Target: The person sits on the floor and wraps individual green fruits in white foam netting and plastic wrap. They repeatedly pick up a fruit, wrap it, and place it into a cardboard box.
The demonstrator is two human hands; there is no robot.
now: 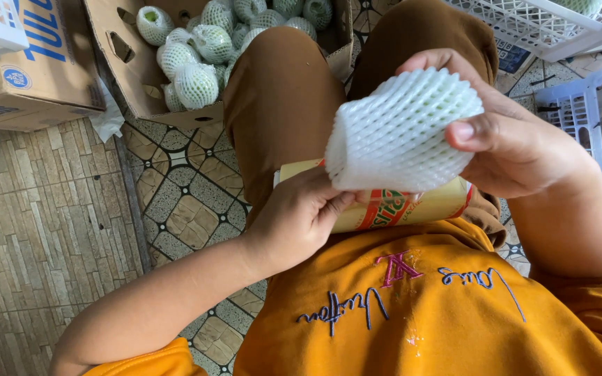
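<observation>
My right hand [517, 143] grips a white foam net sleeve [398, 132] from the right side, thumb on its front. My left hand [294, 219] pinches the sleeve's lower left edge. Under the sleeve a yellow cylinder [412, 205] with red and green print lies across my lap, partly hidden by both hands. Whether anything sits inside the sleeve cannot be seen.
An open cardboard box [130, 73] of green fruits in foam nets [196, 83] stands on the tiled floor ahead of my knees. A printed carton [36, 76] sits at the far left. White plastic crates [531, 28] are at the upper right.
</observation>
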